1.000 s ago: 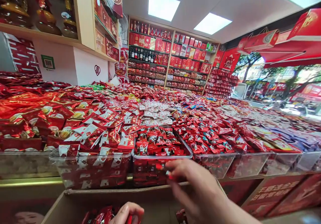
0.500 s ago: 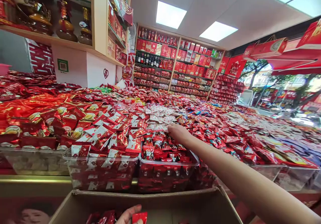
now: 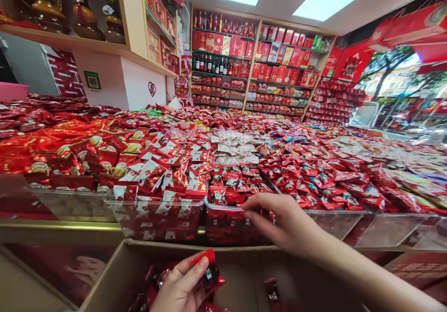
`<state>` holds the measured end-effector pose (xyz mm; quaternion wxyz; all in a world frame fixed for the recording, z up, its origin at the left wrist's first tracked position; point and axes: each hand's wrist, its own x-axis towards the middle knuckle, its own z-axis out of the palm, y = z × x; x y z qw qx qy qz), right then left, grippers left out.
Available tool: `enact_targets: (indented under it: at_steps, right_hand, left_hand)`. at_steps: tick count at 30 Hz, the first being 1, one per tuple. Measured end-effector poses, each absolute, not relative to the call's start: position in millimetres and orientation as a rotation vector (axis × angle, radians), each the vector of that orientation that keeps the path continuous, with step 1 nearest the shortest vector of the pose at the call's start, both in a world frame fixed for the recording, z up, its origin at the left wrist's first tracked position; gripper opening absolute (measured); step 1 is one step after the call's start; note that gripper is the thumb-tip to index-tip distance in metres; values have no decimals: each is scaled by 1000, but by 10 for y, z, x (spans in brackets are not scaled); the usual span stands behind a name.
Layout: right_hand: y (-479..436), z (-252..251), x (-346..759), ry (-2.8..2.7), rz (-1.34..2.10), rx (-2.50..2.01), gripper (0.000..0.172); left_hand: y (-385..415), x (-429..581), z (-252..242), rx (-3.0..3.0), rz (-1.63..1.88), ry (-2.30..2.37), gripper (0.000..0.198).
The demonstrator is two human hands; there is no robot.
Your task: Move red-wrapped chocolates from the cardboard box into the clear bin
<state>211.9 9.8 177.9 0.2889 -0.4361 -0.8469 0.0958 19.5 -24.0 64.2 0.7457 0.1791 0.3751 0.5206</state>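
My left hand (image 3: 179, 284), low in the head view over an open cardboard box (image 3: 244, 258), pinches a red and black candy packet (image 3: 213, 274) between thumb and fingers. More red packets (image 3: 153, 279) lie in the box below and left of it; a single dark red packet (image 3: 271, 289) lies further right on the box bottom. In front of the clear plastic bin (image 3: 223, 206) of red and black candies (image 3: 232, 181), my right hand (image 3: 282, 216) hovers above the box's far edge. Its thumb and fingers are apart, with nothing visible between them.
Beside that bin on the left stands another clear bin (image 3: 153, 203) of red and white packets. White packets (image 3: 233, 146) lie behind. Heaps of red sweets (image 3: 324, 177) spread to the right. Shelves (image 3: 258, 60) with boxes and bottles line the back wall.
My right hand has come back from the far end of the candy bin to its front edge. My left hand has risen further into view with the candy packet. The view has tilted downward.
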Motion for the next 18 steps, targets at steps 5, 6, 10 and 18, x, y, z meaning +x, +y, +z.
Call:
enact_targets:
  at_steps: [5,6,10,18]
  right_hand:
    - [-376,994,1820,-1937,1122,-1198,23]
    - [-371,877,1784,-1861,1226,-1180,25]
    - [-273,702,1755,-1648,1443,-1159,21]
    - [-265,741,1812,-1988,933,-1125,32]
  left_hand:
    - [-310,232,686,418,1084,752,33]
    - [-325,245,679,427,1063,751,32]
    - [-367,297,688,449,1049,752,31]
    - [-291,276,624,563,1079,810,28]
